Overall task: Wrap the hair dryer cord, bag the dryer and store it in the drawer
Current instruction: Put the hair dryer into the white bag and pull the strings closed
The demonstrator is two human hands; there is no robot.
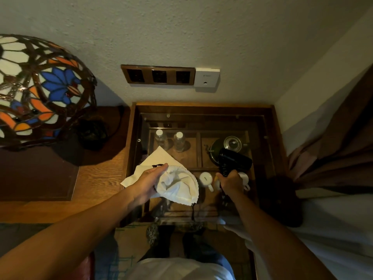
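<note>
Evidently readying to bag: left hand (150,183) clutches the bag (177,185), fingers curled into cloth; at its 3 o'clock, right hand (230,181) clamps the dryer (235,160) handle.

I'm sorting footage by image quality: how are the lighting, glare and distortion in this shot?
Head view: dim, warm room light, brightest on the stained-glass lamp and wall; the glass tabletop shows faint reflections; wide-angle bending curves the wall and forearms; the black hair dryer in the right hand loses detail in shadow, while the white drawstring bag in the left hand stays clear.
</note>
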